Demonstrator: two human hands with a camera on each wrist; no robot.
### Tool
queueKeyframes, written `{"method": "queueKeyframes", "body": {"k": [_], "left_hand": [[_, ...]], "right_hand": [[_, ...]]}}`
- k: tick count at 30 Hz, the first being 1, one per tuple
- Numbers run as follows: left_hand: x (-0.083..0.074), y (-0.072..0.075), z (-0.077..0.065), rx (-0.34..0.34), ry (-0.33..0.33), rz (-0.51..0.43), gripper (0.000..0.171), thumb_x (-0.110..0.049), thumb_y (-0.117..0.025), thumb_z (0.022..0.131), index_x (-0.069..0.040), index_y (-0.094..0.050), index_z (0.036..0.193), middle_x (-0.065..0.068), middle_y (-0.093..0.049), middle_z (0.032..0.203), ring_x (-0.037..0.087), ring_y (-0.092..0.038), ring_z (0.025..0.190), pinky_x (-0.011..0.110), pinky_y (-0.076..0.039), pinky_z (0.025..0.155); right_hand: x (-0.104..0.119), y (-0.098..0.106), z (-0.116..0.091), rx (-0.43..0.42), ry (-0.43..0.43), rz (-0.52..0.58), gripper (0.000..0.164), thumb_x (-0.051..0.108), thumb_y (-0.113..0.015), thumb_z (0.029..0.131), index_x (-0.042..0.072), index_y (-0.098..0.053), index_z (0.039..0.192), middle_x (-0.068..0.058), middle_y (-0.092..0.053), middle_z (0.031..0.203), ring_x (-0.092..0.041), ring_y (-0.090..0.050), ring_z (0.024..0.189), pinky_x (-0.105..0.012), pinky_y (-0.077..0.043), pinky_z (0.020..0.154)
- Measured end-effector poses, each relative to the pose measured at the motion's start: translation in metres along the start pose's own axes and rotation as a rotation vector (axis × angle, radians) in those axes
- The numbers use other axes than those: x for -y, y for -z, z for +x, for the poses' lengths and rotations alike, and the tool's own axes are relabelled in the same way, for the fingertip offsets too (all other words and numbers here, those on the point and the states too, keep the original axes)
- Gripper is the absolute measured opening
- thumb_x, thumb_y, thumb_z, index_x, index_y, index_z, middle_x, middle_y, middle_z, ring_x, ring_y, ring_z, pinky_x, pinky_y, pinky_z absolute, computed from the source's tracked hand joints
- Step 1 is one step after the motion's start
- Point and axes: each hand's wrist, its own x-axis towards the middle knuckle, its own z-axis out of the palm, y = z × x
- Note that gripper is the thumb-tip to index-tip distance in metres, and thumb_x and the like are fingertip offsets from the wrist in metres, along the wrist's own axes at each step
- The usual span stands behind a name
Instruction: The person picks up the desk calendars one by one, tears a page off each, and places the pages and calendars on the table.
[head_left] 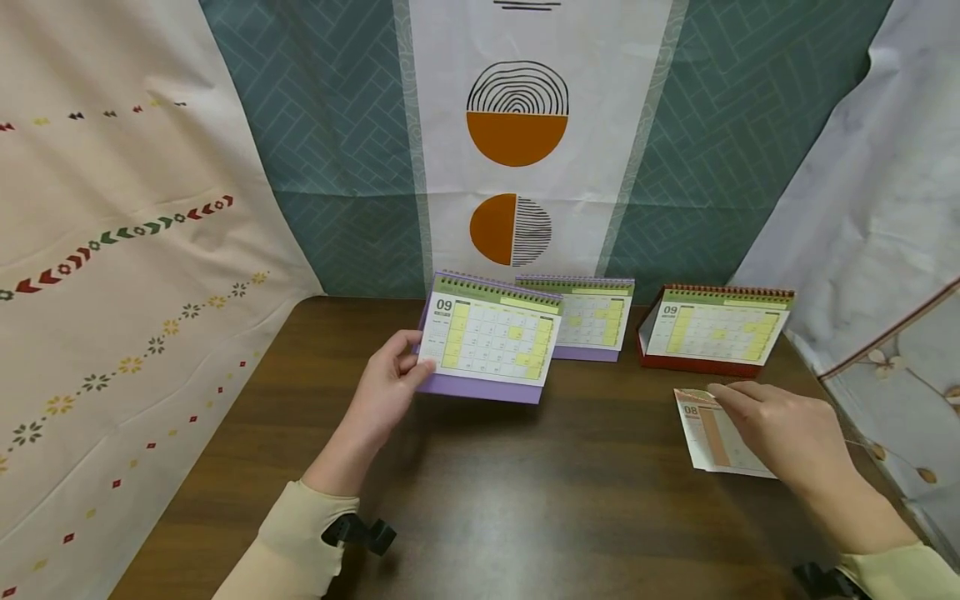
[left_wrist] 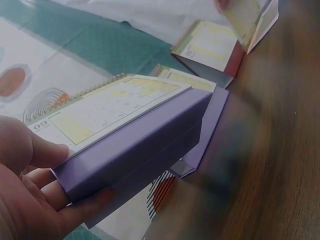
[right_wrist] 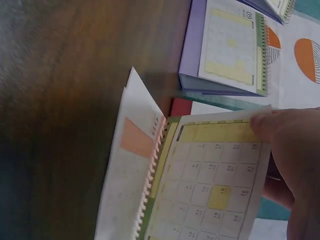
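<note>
My left hand grips the left end of a purple desk calendar, thumb on its front page and fingers behind and under the base. The calendar shows page 09 and is tilted above the table. At the right, my right hand pinches a page of another spiral-bound calendar, whose 08 side with an orange column faces the head camera. In the right wrist view, the pinched page has yellow columns and lies open from the pink spiral. Part of this calendar is hidden by my right hand.
A second purple calendar stands behind the held one, partly covered by it. To its right stands a red-based calendar, also on 09. The dark wooden table meets hanging cloths at the back and both sides.
</note>
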Motion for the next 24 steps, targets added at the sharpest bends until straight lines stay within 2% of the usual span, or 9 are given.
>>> {"method": "queueKeyframes", "body": {"k": [2, 5, 9, 10, 12, 14, 19, 22, 24], "left_hand": [[0.000, 0.001, 0.000, -0.001, 0.003, 0.002, 0.032, 0.002, -0.064, 0.109, 0.000, -0.059, 0.140, 0.023, -0.077, 0.126, 0.027, -0.073, 0.097, 0.027, -0.052, 0.080], [-0.001, 0.002, -0.001, -0.004, 0.005, 0.006, 0.032, 0.001, -0.064, 0.109, 0.000, -0.059, 0.141, 0.022, -0.077, 0.127, 0.028, -0.073, 0.096, 0.028, -0.052, 0.079], [-0.002, 0.004, -0.002, -0.005, 0.002, 0.009, 0.032, -0.001, -0.064, 0.110, 0.000, -0.059, 0.141, 0.023, -0.077, 0.127, 0.028, -0.073, 0.096, 0.029, -0.051, 0.079], [-0.001, 0.004, -0.002, -0.005, 0.001, 0.009, 0.032, -0.001, -0.064, 0.110, 0.000, -0.059, 0.141, 0.023, -0.077, 0.127, 0.028, -0.073, 0.096, 0.028, -0.052, 0.080], [-0.001, 0.004, -0.002, -0.005, -0.004, 0.006, 0.032, 0.000, -0.064, 0.109, 0.001, -0.059, 0.141, 0.023, -0.077, 0.127, 0.028, -0.073, 0.097, 0.028, -0.052, 0.080], [0.000, 0.005, -0.002, -0.006, -0.008, 0.004, 0.031, 0.001, -0.064, 0.109, 0.001, -0.059, 0.140, 0.023, -0.077, 0.126, 0.027, -0.073, 0.096, 0.027, -0.052, 0.079], [0.002, 0.005, -0.002, -0.011, -0.012, -0.001, 0.031, 0.003, -0.064, 0.109, 0.002, -0.059, 0.139, 0.024, -0.077, 0.125, 0.026, -0.073, 0.094, 0.027, -0.050, 0.075], [0.002, 0.006, -0.002, -0.014, -0.010, 0.000, 0.031, 0.003, -0.064, 0.109, 0.002, -0.059, 0.139, 0.024, -0.077, 0.125, 0.026, -0.073, 0.095, 0.027, -0.051, 0.076], [0.001, 0.007, -0.003, -0.015, -0.008, 0.001, 0.031, 0.002, -0.064, 0.109, 0.002, -0.059, 0.140, 0.024, -0.077, 0.126, 0.026, -0.073, 0.096, 0.027, -0.052, 0.078]], "right_hand": [[0.001, -0.002, -0.003, 0.035, 0.002, 0.030, 0.054, 0.041, -0.041, 0.118, 0.009, -0.085, 0.110, -0.009, -0.081, 0.094, -0.032, -0.074, 0.064, -0.045, -0.041, 0.038], [0.002, -0.006, -0.009, 0.098, -0.009, 0.079, 0.042, 0.036, -0.053, 0.113, 0.012, -0.086, 0.108, -0.007, -0.082, 0.096, -0.031, -0.075, 0.068, -0.047, -0.044, 0.042], [0.004, -0.012, -0.015, 0.216, -0.015, 0.123, 0.034, 0.041, -0.064, 0.112, 0.016, -0.087, 0.104, 0.000, -0.082, 0.094, -0.023, -0.076, 0.072, -0.044, -0.052, 0.050], [0.005, -0.013, -0.016, 0.250, -0.018, 0.133, 0.023, 0.037, -0.075, 0.105, 0.017, -0.087, 0.105, 0.002, -0.081, 0.095, -0.022, -0.076, 0.074, -0.042, -0.053, 0.052], [0.007, -0.015, -0.019, 0.315, -0.022, 0.141, 0.016, 0.034, -0.085, 0.097, 0.020, -0.087, 0.104, 0.006, -0.080, 0.094, -0.019, -0.076, 0.077, -0.040, -0.055, 0.055], [0.009, -0.017, -0.022, 0.366, -0.032, 0.154, 0.024, 0.021, -0.095, 0.082, 0.022, -0.087, 0.104, 0.008, -0.079, 0.095, -0.015, -0.075, 0.078, -0.038, -0.054, 0.055], [0.014, -0.020, -0.024, 0.475, -0.088, 0.180, 0.022, 0.030, -0.095, 0.086, 0.023, -0.085, 0.104, 0.009, -0.076, 0.099, -0.010, -0.072, 0.079, -0.037, -0.056, 0.059], [0.020, -0.018, -0.016, 0.540, -0.151, 0.183, 0.027, 0.035, -0.091, 0.092, 0.019, -0.085, 0.112, 0.001, -0.078, 0.107, -0.019, -0.076, 0.089, -0.045, -0.060, 0.066], [0.026, -0.017, -0.006, 0.546, -0.190, 0.185, 0.035, 0.036, -0.088, 0.095, 0.014, -0.083, 0.121, -0.008, -0.079, 0.114, -0.028, -0.078, 0.096, -0.051, -0.061, 0.071]]}}
